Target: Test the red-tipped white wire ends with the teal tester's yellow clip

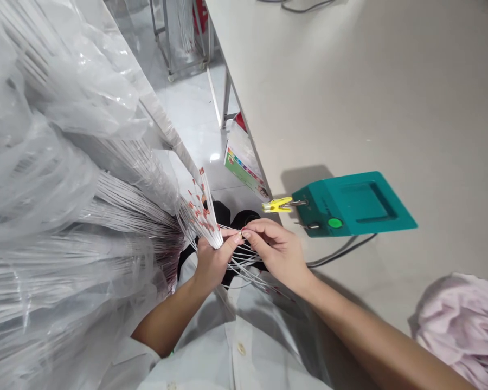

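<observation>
A bunch of thin white wires with orange-red tips stands up out of my left hand, whose fingers are wrapped round it. The thumb of that hand reaches toward the right. My right hand is closed in a pinch against the left thumb and fingertips, on what looks like the end of one wire. The fingers hide most of that end. Loose lengths of the white wires curve below both hands over my lap. To the right, a teal test box with a green button and a yellow clip rests near the table edge.
Large bundles of white wires in clear plastic lie close on my left. The pale table is on my right, with a pink cloth and black cables. A printed box and a wheeled rack stand on the floor.
</observation>
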Available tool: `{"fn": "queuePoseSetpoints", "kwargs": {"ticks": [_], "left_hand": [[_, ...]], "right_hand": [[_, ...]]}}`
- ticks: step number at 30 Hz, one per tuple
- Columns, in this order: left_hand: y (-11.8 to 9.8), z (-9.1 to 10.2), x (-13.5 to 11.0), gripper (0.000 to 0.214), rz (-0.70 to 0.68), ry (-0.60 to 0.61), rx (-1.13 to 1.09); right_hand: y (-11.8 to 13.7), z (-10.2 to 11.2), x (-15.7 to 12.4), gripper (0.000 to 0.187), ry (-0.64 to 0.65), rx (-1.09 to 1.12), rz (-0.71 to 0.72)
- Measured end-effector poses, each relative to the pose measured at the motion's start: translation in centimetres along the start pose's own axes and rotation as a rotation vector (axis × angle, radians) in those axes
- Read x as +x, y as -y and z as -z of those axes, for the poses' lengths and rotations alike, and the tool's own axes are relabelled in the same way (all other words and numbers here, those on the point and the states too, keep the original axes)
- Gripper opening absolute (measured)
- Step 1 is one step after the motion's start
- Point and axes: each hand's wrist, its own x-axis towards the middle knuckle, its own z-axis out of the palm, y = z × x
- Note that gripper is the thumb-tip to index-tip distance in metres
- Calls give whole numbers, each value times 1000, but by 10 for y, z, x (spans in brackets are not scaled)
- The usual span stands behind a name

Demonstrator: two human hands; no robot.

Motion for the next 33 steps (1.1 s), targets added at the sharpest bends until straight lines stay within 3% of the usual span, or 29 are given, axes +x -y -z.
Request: {"fn": "queuePoseSetpoints", "kwargs": {"ticks": [3, 8, 10, 12, 15, 20, 23, 27, 33], "left_hand": [[-1, 3, -3, 19, -40, 56, 33], [2, 9, -3, 17, -99, 30, 10], [4, 11, -2, 17, -114, 17, -12], [6, 13, -1, 17, -110, 16, -34], [9, 17, -2, 20, -88, 15, -71], [8, 24, -5, 19, -94, 82, -75], [3, 27, -6, 15, -75, 159, -51], [-4, 28, -7, 8, -74, 158, -51], [-6, 26, -9, 17, -71, 143, -50]], "right_hand": [[1, -4, 0, 9, -37, -144, 96], [2, -1, -6, 12, 45, -425, 508], [6, 1, -10, 14, 79, -403, 538], [10, 3, -14, 12, 59, -326, 440], [16, 2, -17, 7, -19, -173, 156], [21, -7, -11, 23, -1, 143, -215], [25, -15, -4, 31, 78, 230, -275], [24, -20, 3, 24, 161, 233, -241], [19, -5, 4, 22, 379, 272, -304]]}}
